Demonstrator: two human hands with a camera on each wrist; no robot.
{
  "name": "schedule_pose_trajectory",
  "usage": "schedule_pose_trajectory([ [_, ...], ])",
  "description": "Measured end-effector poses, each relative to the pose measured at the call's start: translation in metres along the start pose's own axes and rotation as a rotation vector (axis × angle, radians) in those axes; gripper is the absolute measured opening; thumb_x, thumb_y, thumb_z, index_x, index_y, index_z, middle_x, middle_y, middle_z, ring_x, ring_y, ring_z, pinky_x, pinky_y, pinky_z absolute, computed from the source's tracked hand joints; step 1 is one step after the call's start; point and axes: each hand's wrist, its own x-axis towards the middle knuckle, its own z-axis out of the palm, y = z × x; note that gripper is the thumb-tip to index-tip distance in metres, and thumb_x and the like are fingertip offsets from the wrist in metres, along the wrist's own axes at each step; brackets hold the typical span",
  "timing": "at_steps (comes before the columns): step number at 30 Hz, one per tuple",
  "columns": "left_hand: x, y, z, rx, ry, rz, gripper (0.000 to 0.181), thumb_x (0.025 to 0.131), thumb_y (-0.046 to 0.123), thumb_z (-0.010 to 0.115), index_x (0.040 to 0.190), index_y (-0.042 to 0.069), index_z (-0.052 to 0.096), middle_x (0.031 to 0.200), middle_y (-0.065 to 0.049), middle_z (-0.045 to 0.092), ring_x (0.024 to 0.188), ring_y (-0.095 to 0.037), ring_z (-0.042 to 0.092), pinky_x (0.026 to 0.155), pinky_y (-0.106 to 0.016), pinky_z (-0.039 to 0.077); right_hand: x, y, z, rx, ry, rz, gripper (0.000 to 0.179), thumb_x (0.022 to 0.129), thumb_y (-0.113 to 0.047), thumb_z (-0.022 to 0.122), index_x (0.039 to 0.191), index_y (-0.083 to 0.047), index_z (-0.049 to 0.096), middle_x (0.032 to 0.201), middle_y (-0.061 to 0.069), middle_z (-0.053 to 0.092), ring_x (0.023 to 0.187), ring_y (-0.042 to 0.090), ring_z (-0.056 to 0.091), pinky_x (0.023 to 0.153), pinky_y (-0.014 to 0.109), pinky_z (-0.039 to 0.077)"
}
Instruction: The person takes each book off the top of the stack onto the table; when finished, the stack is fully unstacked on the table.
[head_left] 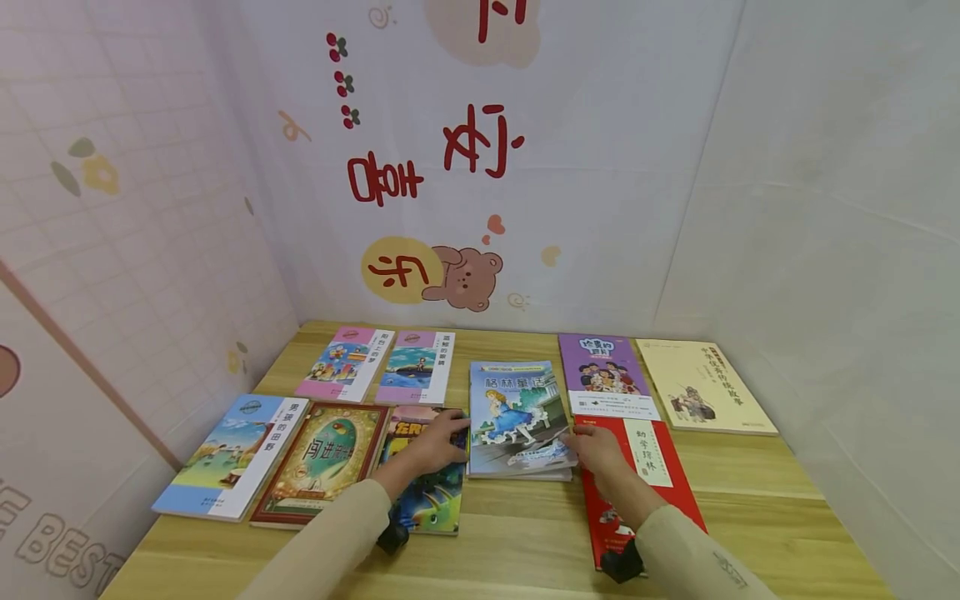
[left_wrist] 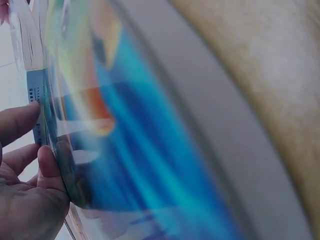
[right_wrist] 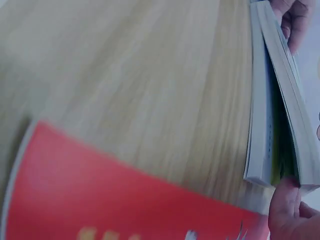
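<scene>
In the middle of the table lies a blue fairy-tale book [head_left: 517, 412] with a girl in a blue dress on its cover. Another book sits beneath it. My right hand [head_left: 598, 450] pinches the top book's lower right corner. In the right wrist view, that side of the upper book [right_wrist: 295, 100] is raised off the lower book [right_wrist: 257, 110], leaving a wedge-shaped gap at my right thumb [right_wrist: 285, 200]. My left hand [head_left: 438, 442] grips the left edge. Its fingertips meet the blue spine [left_wrist: 36, 90] in the left wrist view.
A dinosaur book [head_left: 431, 500] lies under my left forearm, a red book [head_left: 667, 475] under my right. Further left are a brown-bordered book [head_left: 322, 458] and a blue-and-white one [head_left: 225, 458]. Two pink books [head_left: 348, 362], a purple book [head_left: 607, 375] and a cream book [head_left: 705, 387] lie further back.
</scene>
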Motion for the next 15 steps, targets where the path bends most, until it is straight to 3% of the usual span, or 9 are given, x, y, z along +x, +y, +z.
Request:
schedule_pose_trajectory([
  [6, 0.001, 0.0, 0.0, 0.024, -0.009, 0.014, 0.063, 0.089, 0.0, 0.07, 0.147, -0.001, 0.045, 0.156, -0.022, 0.027, 0.141, -0.045, 0.027, 0.104, -0.058, 0.038, 0.002, 0.002, 0.001, 0.123, -0.104, 0.012, 0.051, 0.098, -0.01, 0.058, 0.141, 0.013, 0.044, 0.117, 0.023, 0.062, 0.089, 0.026, 0.063, 0.083, 0.044, 0.055],
  [10, 0.001, 0.0, 0.0, 0.035, -0.011, 0.019, 0.065, 0.088, 0.0, 0.07, 0.147, -0.001, 0.044, 0.156, -0.022, 0.026, 0.141, -0.045, 0.027, 0.101, -0.056, 0.04, 0.002, 0.003, -0.004, 0.206, -0.177, 0.003, 0.059, 0.099, -0.008, 0.057, 0.15, 0.01, 0.031, 0.118, 0.023, 0.063, 0.09, 0.025, 0.066, 0.08, 0.048, 0.057],
  [15, 0.001, -0.001, 0.0, 0.048, -0.005, 0.012, 0.066, 0.087, 0.001, 0.073, 0.147, 0.001, 0.046, 0.156, -0.022, 0.027, 0.141, -0.045, 0.027, 0.101, -0.057, 0.04, 0.002, 0.003, -0.009, 0.223, -0.261, -0.042, 0.068, 0.099, -0.001, 0.055, 0.156, 0.005, 0.018, 0.123, 0.027, 0.06, 0.093, 0.028, 0.067, 0.081, 0.051, 0.056],
])
